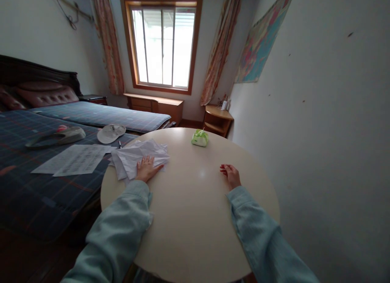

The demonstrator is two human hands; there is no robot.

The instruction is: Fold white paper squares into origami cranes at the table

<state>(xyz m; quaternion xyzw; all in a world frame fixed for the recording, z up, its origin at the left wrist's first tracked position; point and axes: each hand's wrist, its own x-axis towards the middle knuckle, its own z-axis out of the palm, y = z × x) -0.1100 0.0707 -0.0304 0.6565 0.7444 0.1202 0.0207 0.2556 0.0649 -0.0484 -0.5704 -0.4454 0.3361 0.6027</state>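
Observation:
My left hand point(147, 168) lies flat with fingers spread on a stack of creased white paper sheets point(131, 155) at the left side of the round table point(195, 218). My right hand point(230, 175) rests on the right part of the table top, its fingers loosely curled and a little apart, with nothing visible in them. Beyond both hands, near the table's far edge, stands a small green and white tissue pack point(200, 138). A dark pen point(120, 144) shows just behind the paper stack.
Left of the table is a bed point(27, 193) with printed sheets point(76, 159), a white cap point(111, 133) and a grey bag point(63, 136) on it. A wall point(329, 145) runs close along the right. A corner shelf point(217, 119) and a desk point(170, 106) stand near the window.

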